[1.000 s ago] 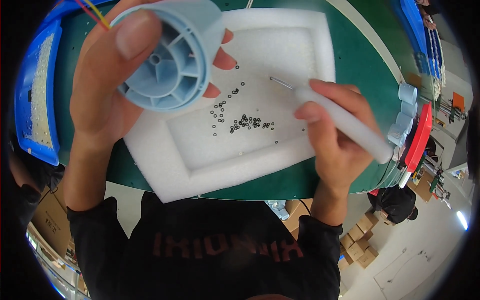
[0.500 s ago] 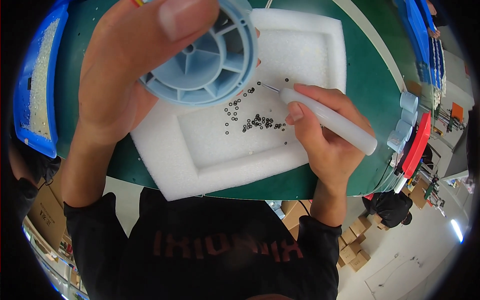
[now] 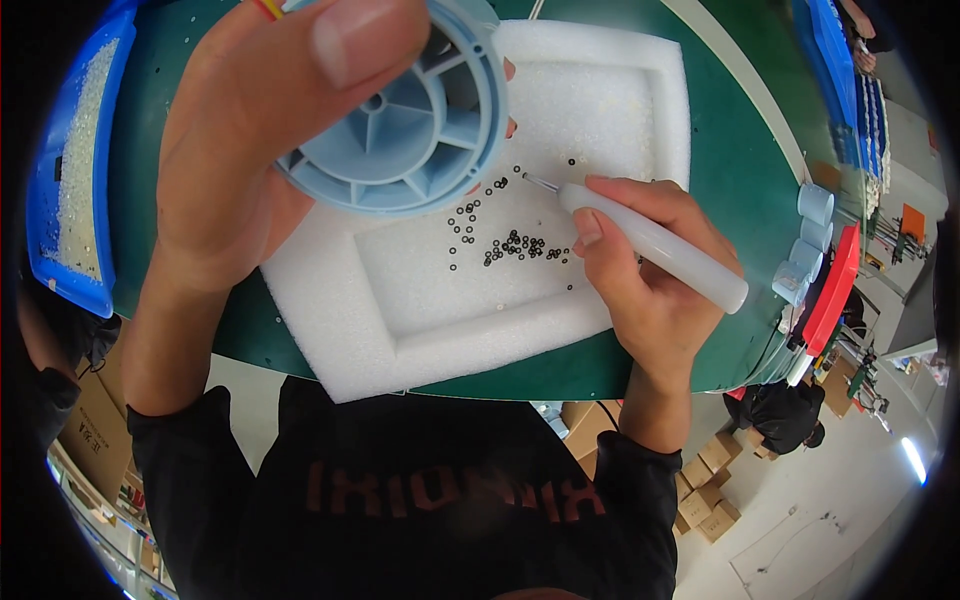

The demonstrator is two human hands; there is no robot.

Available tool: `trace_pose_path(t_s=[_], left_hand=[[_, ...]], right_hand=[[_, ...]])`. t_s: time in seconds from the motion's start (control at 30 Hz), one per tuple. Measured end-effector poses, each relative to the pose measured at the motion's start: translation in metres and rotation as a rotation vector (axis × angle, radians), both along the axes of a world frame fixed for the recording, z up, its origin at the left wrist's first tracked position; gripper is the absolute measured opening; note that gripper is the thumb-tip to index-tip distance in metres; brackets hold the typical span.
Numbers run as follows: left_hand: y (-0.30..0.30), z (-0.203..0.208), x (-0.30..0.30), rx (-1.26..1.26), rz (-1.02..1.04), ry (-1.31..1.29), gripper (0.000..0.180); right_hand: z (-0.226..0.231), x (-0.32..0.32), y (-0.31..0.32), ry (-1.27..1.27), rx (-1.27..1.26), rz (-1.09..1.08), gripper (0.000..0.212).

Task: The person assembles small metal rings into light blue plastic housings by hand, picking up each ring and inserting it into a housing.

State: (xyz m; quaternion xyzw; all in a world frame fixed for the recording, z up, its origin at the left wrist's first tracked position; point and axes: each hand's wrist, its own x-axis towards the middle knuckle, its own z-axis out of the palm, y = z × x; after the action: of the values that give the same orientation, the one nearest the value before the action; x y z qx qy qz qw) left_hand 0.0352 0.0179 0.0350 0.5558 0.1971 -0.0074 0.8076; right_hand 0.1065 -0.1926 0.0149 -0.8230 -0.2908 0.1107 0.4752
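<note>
Since the frame one second ago, the tool's tip has travelled leftward over the tray toward the upper rings, and the housing has been carried rightward, further over the tray. Against the frame half a second ago, both have shifted only slightly.

Left hand (image 3: pixel 235 160): closed around the housing (image 3: pixel 380 155), a round, light-blue part with ribs and compartments. The thumb lies across its open face; fingertips show past its far side. The housing is held above the upper left part of the tray (image 3: pixel 330 330), open face toward the camera. Red and yellow wires (image 3: pixel 268 8) show above the hand, near the upper edge of the view.

Right hand (image 3: pixel 665 265): narrow grip, thumb and forefinger pinching the tool (image 3: pixel 655 245), which has a thick white handle and a thin metal tip (image 3: pixel 540 183). The tip points to the upper left, just beside a black ring; whether it touches the foam cannot be told.

Small black rings (image 3: pixel 515 243) lie in the tray's recess: a dense cluster near the middle, a looser trail running up toward the housing, and a few strays. The white foam tray sits askew on the green table (image 3: pixel 730 170).

A blue bin (image 3: pixel 80 290) of pale pieces stands at left; light-blue cups (image 3: pixel 815 203) line the right side, near a red tray-like item (image 3: pixel 833 290).
</note>
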Motion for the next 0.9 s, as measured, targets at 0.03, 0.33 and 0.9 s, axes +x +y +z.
trace_pose_path(t_s=[0.03, 0.33, 0.9], left_hand=[[-0.011, -0.001, -0.001, -0.112, 0.099, 0.024, 0.073], [0.006, 0.000, -0.001, -0.025, 0.019, -0.003, 0.074], [0.018, -0.026, -0.010, -0.179, 0.006, -0.231, 0.063]], right_hand=[[0.000, 0.000, 0.000, 0.001, 0.000, 0.002, 0.017], [-0.007, 0.008, 0.000, 0.013, 0.280, 0.180, 0.057], [0.012, 0.019, -0.032, -0.329, -0.256, 0.221, 0.027]])
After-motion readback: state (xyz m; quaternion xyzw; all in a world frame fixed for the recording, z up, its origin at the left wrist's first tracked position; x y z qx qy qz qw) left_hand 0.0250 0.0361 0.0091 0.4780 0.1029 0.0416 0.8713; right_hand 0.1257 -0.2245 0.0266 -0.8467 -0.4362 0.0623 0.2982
